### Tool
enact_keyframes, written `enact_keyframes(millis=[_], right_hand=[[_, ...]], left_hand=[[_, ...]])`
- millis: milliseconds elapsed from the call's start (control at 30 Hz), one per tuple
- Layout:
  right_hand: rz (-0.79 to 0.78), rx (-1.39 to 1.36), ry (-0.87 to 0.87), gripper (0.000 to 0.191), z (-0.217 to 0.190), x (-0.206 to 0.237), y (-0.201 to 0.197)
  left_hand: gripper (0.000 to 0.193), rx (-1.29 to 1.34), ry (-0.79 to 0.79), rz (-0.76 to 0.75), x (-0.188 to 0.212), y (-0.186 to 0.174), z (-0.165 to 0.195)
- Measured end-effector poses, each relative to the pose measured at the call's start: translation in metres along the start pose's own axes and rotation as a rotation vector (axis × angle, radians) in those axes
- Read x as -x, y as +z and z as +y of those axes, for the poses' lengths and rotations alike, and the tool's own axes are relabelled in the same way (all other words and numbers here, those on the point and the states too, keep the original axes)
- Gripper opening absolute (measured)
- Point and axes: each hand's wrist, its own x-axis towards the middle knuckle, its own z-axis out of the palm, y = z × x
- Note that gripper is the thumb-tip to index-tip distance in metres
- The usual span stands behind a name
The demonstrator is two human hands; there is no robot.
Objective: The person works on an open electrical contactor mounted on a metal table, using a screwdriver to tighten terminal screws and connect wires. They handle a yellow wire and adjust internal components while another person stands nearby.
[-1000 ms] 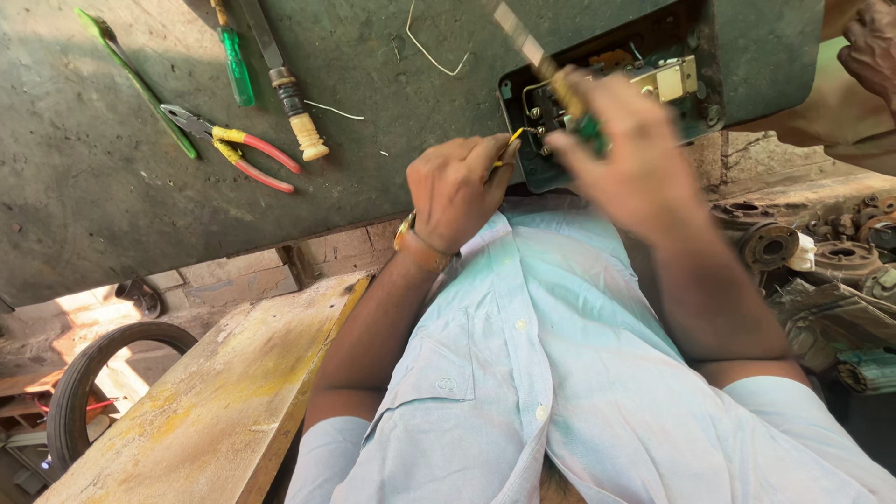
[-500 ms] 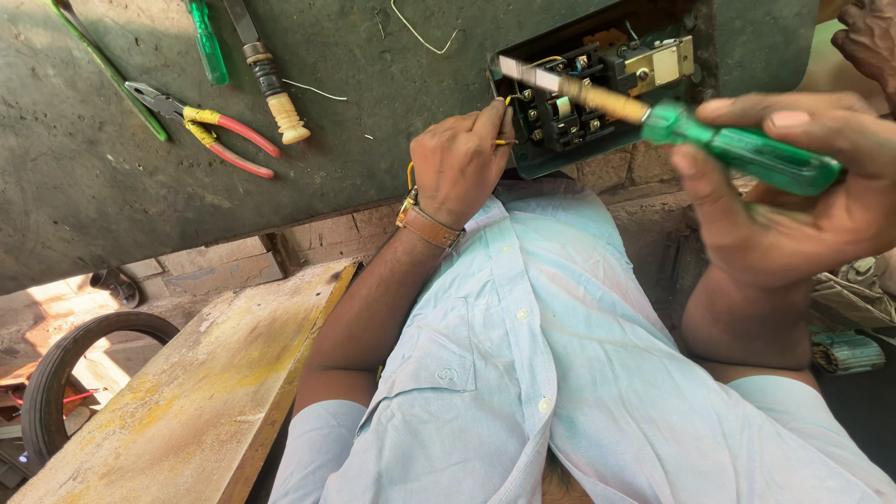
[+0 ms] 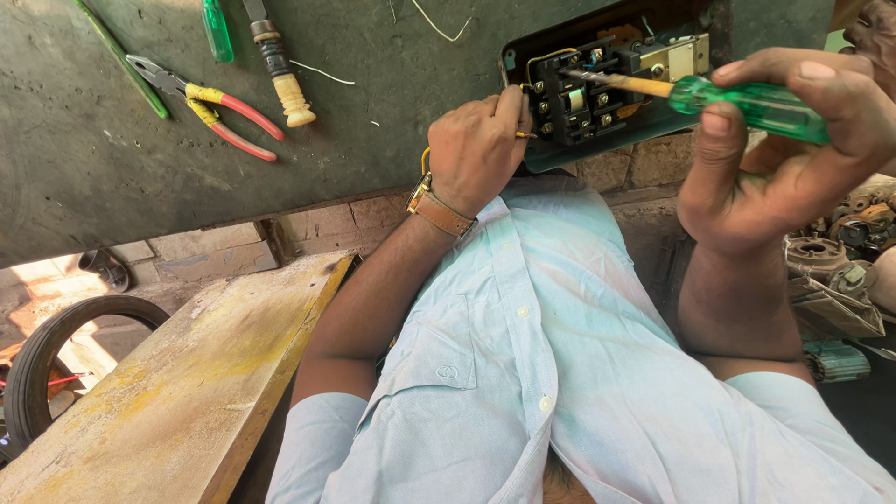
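An open electrical switch box (image 3: 607, 89) with black terminals and several wires lies on a dark green bench top (image 3: 112, 177). My left hand (image 3: 478, 149), with a brown-strapped watch at the wrist, pinches a yellow wire (image 3: 525, 135) at the box's left edge. My right hand (image 3: 793, 140) grips a screwdriver (image 3: 747, 101) with a clear green handle. Its shaft points left, and the tip rests on the terminal block inside the box.
Red and yellow pliers (image 3: 205, 117), a cream-handled tool (image 3: 280, 70), another green-handled screwdriver (image 3: 217, 23) and bits of white wire lie on the bench. A yellowed wooden plank (image 3: 187, 383) and a tyre (image 3: 56, 355) sit lower left. Motor parts (image 3: 840, 252) are piled at right.
One second ago my right hand covered the box with the screwdriver raised. It has since drawn back to the right, and the tip now sits on the terminals. My left hand stays at the wire.
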Motion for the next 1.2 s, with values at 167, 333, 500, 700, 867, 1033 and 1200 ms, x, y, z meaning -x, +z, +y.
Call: enact_keyframes(millis=[167, 333, 500, 700, 867, 1033, 1200], right_hand=[[-0.058, -0.019, 0.003, 0.038, -0.004, 0.006, 0.019], [-0.06, -0.023, 0.033, 0.034, -0.005, 0.006, 0.033], [-0.058, -0.02, 0.018, 0.035, -0.006, 0.003, 0.037], [-0.015, 0.091, -0.115, 0.041, -0.006, -0.004, 0.043], [-0.009, 0.116, -0.09, 0.047, -0.007, -0.007, 0.043], [0.009, 0.136, -0.122, 0.052, -0.001, -0.01, 0.044], [-0.022, 0.152, -0.102, 0.055, -0.001, -0.011, 0.044]], left_hand=[[0.029, -0.063, 0.01, -0.01, 0.0, 0.004, -0.003], [0.028, -0.051, -0.041, -0.021, -0.003, 0.007, -0.001], [0.016, -0.089, -0.063, -0.05, -0.008, 0.016, -0.003], [0.017, -0.117, -0.033, -0.046, -0.008, 0.024, -0.009], [0.017, -0.071, -0.035, -0.026, -0.006, 0.025, -0.012], [0.014, -0.048, -0.055, -0.055, -0.005, 0.026, -0.012], [0.014, -0.031, -0.062, -0.047, -0.004, 0.026, -0.012]])
